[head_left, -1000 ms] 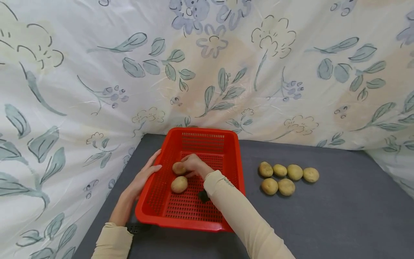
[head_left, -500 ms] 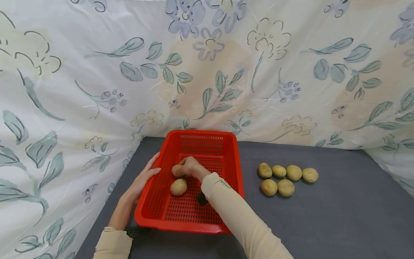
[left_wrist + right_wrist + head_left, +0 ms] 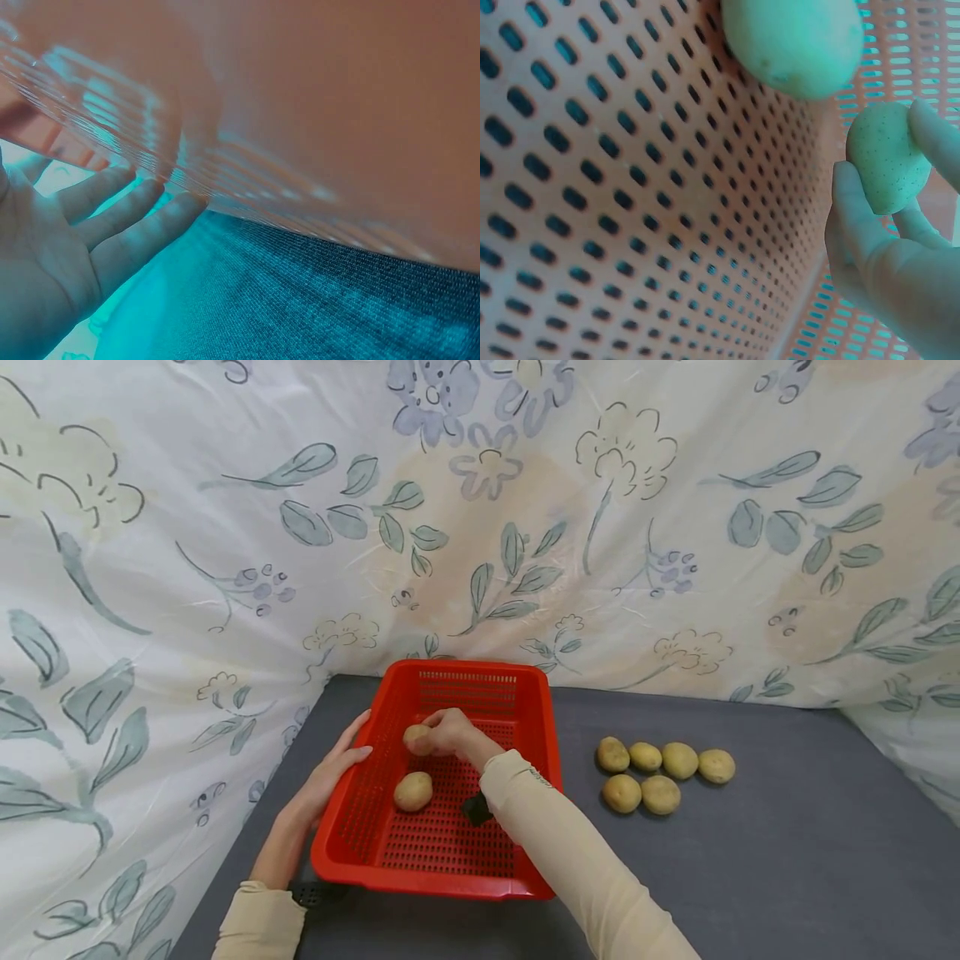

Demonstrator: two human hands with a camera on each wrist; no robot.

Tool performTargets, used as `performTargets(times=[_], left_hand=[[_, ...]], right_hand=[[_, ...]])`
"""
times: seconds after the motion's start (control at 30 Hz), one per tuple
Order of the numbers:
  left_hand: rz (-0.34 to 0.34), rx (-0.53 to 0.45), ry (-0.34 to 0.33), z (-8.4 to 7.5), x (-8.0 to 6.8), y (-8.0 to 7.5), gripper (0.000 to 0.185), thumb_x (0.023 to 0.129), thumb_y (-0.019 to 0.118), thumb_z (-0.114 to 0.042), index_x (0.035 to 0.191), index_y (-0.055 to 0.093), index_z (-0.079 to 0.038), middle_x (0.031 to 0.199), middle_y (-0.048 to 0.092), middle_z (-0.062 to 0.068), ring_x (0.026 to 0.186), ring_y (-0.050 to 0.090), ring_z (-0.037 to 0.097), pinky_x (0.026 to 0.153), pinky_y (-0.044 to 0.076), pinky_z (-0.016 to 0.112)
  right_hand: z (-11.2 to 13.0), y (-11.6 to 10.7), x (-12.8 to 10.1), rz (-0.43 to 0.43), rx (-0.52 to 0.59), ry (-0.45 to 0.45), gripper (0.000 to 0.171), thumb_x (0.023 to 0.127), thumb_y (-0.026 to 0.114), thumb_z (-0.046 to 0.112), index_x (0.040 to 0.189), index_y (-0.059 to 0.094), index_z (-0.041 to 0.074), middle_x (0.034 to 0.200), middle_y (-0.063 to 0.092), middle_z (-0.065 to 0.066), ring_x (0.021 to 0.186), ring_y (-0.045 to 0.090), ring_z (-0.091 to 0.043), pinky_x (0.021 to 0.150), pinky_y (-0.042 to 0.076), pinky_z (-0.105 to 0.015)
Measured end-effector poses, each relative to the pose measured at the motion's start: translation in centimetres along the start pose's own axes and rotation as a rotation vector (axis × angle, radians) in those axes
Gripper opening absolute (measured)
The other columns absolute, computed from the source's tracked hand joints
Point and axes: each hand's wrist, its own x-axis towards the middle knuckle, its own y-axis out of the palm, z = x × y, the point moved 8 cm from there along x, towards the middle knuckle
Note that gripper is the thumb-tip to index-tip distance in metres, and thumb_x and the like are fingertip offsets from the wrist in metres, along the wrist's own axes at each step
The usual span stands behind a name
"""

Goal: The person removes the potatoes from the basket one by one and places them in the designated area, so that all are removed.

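A red perforated plastic basket (image 3: 423, 883) stands on the dark tabletop. Inside it, my right hand (image 3: 453, 735) pinches a potato (image 3: 417, 739) near the left wall; the right wrist view shows the speckled potato (image 3: 889, 157) between thumb and fingers. A second potato (image 3: 413, 792) lies on the basket floor, nearer to me and apart from the hand. My left hand (image 3: 330, 777) rests against the basket's outer left side. Extended fingers (image 3: 150, 232) touch the perforated wall in the left wrist view.
Several potatoes (image 3: 660, 795) lie in two rows on the dark table (image 3: 787, 827), right of the basket. A floral sheet (image 3: 480, 510) hangs behind the table and along its left side.
My right hand has shifted the gripped potato slightly toward the far end of the basket, widening its gap from the second potato. The left hand stays against the basket's side.
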Motion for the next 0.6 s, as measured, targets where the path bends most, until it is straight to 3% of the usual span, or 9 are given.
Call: performTargets(times=[0.37,0.6], left_hand=[[-0.020,0.016,-0.008,0.0,0.0,-0.1,0.062,0.103,0.039,-0.025,0.155,0.005,-0.028,0.150,0.019,0.017,0.118,0.042,0.037,0.083,0.047,0.040],[-0.021,0.025,-0.002,-0.1,0.0,-0.1,0.061,0.104,0.039,-0.025,0.155,0.005,-0.027,0.151,0.017,0.016,0.118,0.041,0.035,0.083,0.047,0.040]], right_hand=[[1.7,-2.1,-0.6,0.031,0.071,-0.022,0.043,0.080,0.074,-0.001,0.118,0.055,-0.008,0.099,0.059,-0.015,0.087,0.061,-0.025,0.091,0.046,-0.044],[1.8,-3.8,-1.5,0.049,0.097,-0.013,0.042,0.083,0.073,0.001,0.120,0.055,-0.006,0.107,0.057,-0.015,0.092,0.059,-0.025,0.093,0.045,-0.043]])
